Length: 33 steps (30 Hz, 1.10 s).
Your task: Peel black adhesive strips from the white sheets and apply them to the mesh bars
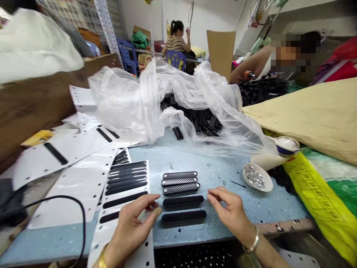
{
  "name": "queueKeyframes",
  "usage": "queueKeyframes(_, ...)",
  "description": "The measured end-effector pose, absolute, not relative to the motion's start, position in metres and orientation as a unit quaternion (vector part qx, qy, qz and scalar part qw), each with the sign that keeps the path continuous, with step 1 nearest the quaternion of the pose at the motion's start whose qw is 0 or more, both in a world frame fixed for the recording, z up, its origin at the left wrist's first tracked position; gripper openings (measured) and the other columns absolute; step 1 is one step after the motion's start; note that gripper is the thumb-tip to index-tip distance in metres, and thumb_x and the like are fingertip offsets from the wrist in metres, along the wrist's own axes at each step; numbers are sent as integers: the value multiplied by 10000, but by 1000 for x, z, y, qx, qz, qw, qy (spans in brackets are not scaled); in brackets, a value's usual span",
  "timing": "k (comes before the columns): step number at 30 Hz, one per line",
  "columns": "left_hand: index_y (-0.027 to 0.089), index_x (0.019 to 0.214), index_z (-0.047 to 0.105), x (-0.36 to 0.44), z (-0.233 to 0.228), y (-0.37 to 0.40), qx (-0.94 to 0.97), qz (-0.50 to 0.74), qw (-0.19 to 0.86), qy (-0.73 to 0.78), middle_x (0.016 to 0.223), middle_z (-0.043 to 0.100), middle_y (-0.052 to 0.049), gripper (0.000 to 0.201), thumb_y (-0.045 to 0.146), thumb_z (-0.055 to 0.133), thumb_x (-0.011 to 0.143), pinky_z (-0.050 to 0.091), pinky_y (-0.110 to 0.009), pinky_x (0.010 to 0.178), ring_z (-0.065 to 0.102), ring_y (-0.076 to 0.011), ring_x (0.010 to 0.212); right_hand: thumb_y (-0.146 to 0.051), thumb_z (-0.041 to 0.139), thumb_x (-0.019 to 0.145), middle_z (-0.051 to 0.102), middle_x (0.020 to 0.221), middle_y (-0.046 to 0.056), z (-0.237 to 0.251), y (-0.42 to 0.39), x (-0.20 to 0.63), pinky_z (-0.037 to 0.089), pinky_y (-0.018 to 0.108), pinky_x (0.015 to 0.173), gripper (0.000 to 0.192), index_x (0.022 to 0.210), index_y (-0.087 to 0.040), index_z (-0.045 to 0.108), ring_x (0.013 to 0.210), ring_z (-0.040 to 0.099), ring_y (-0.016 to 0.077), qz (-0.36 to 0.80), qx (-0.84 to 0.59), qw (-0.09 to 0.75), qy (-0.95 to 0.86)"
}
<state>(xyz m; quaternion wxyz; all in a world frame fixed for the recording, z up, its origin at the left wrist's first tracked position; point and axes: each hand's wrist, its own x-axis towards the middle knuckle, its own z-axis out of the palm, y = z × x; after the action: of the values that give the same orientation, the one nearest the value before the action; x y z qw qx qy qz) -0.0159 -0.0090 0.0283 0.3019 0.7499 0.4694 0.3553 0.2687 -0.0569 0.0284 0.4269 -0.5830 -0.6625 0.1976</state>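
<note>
My left hand [135, 225] hovers over a white backing sheet [96, 242], its thumb and index finger apart with nothing between them. Black rounded strips [125, 199] are stuck on that sheet. Just right of its fingertips, two smooth black bars [183, 201] lie one in front of the other on the blue table [223, 169]. My right hand [230, 210] is near their right ends, fingers slightly bent and parted, holding nothing visible. Behind the bars lie three black pieces with a textured face [180, 181] and a silver dot at the ends, lined up side by side.
A white bowl [260, 186] of small shiny metal pieces stands at right. Clear plastic sheeting [125, 104] covers a heap of black parts [203, 121]. More white sheets [69, 193] lie left, with a black cable [80, 208]. Two people [178, 41] sit farther back.
</note>
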Motion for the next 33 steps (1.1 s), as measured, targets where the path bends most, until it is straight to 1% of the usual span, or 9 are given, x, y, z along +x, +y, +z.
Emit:
queueKeyframes(3,176,831,675,-51,38,-32,737,370,226,518,696,669,-3,98,259,623,827,497,-212,599,604,-129,591,-60,566,842,690,835,80,49,-67,225,544,295,689,204,993,-155,665,757,649,186,150,-489,449,-732)
queueKeyframes(7,174,498,502,-109,23,-76,658,335,155,656,447,373,59,371,343,607,811,305,-192,418,369,-80,413,-66,549,814,696,911,90,43,-63,134,553,320,733,253,1026,-169,642,828,644,209,184,-314,472,-803)
queueKeyframes(9,168,446,469,-130,9,-95,594,333,166,713,431,322,62,428,388,614,784,262,-197,414,325,-75,411,-52,509,819,685,990,120,27,-58,87,535,399,817,277,1044,-157,633,930,629,250,186,-351,438,-807)
queueKeyframes(14,130,605,662,-134,-8,-117,418,399,427,696,543,566,-1,353,465,693,713,367,-208,500,488,-130,533,-64,499,814,668,1112,125,-16,-68,38,469,509,880,262,1020,-166,626,1115,562,328,172,-407,326,-836)
queueKeyframes(18,121,743,706,-111,-2,-125,255,490,633,542,657,669,-35,276,375,785,669,420,-216,566,555,-140,594,-130,497,838,690,1043,114,-25,-90,59,491,461,827,217,1000,-179,633,1022,606,302,201,-331,395,-833)
queueKeyframes(22,131,838,732,-98,5,-130,189,525,684,471,663,685,-35,251,292,812,663,433,-218,602,589,-142,618,-168,589,840,691,1036,123,-14,-83,70,511,438,831,253,1089,-173,639,958,622,270,255,-349,394,-811)
queueKeyframes(25,138,861,746,-95,12,-127,185,541,681,457,698,699,-40,223,253,800,678,430,-211,603,589,-139,639,-217,637,833,704,998,106,-4,-69,68,515,435,808,199,1025,-197,686,918,629,266,300,-344,389,-800)
queueKeyframes(29,134,803,754,-91,25,-115,200,542,685,443,714,702,-38,149,220,784,685,423,-207,596,568,-127,624,-190,571,882,714,901,59,5,-63,67,518,353,737,171,999,-222,692,827,639,216,383,-319,375,-782)
queueKeyframes(33,125,693,724,-87,27,-106,188,547,692,431,631,655,-4,92,195,784,682,395,-193,581,524,-93,564,-143,471,920,705,912,77,4,-65,69,505,356,738,238,1078,-192,643,811,631,217,336,-319,385,-798)
